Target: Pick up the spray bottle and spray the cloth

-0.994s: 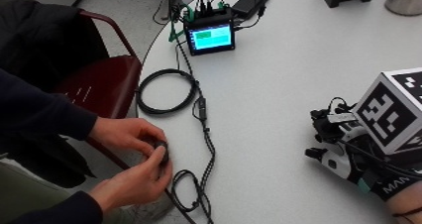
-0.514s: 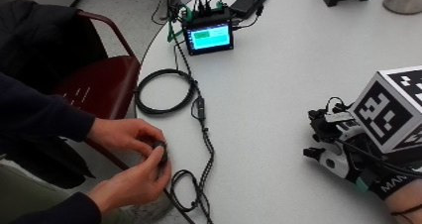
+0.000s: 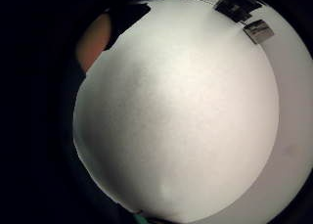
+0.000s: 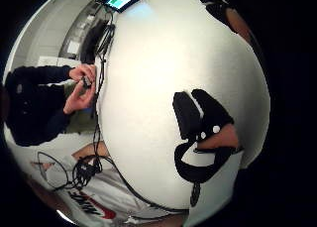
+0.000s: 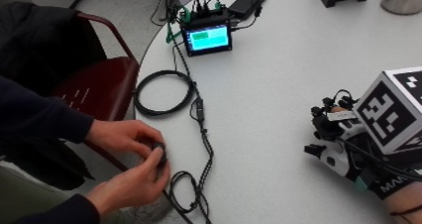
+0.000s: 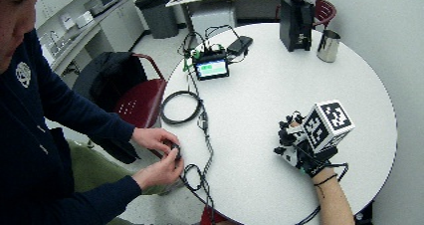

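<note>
White and matte, a round surface (image 5: 284, 85) fills the outside view. The gloved right hand (image 5: 342, 135) rests low on it near the edge closest to the wearer, palm down. Its grip is relaxed, fingers extended and holding nothing.

No spray bottle and no cloth appear in any view, so where they sit cannot be told. That is the main risk as I judge it: the hand would have to reach out of sight, and a blind sweep could knock over the metal cup (image 6: 328, 45) or the dark upright box (image 6: 295, 17) standing at the far side.

Both palm views show mostly bare, smooth surface close under the hand.

A small device with a glowing green screen (image 5: 207, 38) sits well apart from the hand, trailing thin black cables. One coils into a neat ring (image 5: 165, 92) and runs toward the surface edge. A reach dragged across those cables could pull the device along.

A dark red chair (image 5: 92, 85), glossy seat, stands beside the surface.
</note>
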The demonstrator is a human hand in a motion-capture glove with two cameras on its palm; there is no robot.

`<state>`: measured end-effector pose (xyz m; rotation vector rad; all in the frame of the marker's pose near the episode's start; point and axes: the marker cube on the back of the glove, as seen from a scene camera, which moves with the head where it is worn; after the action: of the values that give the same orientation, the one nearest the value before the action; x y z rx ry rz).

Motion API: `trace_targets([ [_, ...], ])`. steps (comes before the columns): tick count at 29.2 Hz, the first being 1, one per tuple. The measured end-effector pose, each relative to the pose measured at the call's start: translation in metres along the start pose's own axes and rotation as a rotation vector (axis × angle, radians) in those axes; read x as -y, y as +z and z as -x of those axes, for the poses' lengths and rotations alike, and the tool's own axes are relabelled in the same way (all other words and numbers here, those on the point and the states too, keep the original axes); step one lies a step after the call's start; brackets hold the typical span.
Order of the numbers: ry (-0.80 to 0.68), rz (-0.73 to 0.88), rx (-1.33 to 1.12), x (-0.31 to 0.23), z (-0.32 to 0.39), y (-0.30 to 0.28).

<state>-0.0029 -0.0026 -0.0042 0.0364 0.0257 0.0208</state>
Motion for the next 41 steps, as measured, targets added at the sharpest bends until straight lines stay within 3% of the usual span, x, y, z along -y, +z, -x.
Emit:
trace_targets([
  [41,0.027,-0.043,0.024,0.0024,-0.0041,-0.0030],
])
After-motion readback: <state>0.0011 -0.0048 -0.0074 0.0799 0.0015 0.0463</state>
